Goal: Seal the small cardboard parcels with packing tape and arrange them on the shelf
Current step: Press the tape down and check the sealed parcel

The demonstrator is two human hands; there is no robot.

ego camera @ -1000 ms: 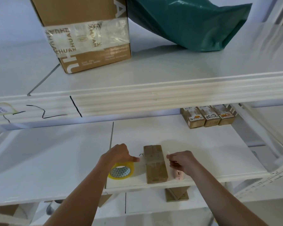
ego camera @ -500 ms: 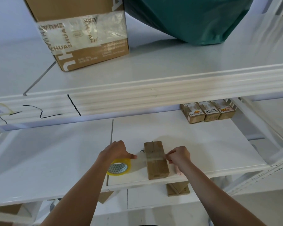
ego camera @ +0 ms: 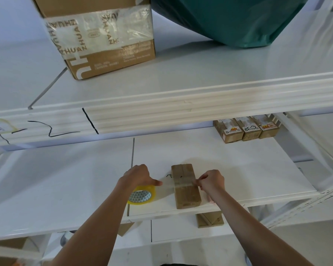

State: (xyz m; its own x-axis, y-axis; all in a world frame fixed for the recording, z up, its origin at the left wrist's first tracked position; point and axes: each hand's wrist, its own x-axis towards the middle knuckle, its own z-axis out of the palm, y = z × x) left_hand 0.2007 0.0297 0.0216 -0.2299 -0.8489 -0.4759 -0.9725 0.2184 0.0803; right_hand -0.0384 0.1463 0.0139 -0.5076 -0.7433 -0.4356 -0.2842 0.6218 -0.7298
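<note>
A small brown cardboard parcel (ego camera: 185, 186) lies near the front edge of the white middle shelf (ego camera: 229, 169). A strip of clear tape stretches across its top. My left hand (ego camera: 137, 177) grips the yellow tape roll (ego camera: 141, 194) just left of the parcel, thumb pointing toward the box. My right hand (ego camera: 211, 181) pinches the free end of the tape at the parcel's right edge. Three small sealed parcels (ego camera: 246, 128) with stickers stand side by side at the back right of the same shelf.
On the upper shelf stand a large taped cardboard box (ego camera: 104, 37) and a green plastic bag (ego camera: 235, 20). Its front beam (ego camera: 181, 110) overhangs the middle shelf. Another small box (ego camera: 210, 219) lies on the shelf below. A shelf upright (ego camera: 306, 206) stands at the right.
My right hand has come in from right of the parcel to its right edge, pulling the tape down across the top. The left hand stays on the roll.
</note>
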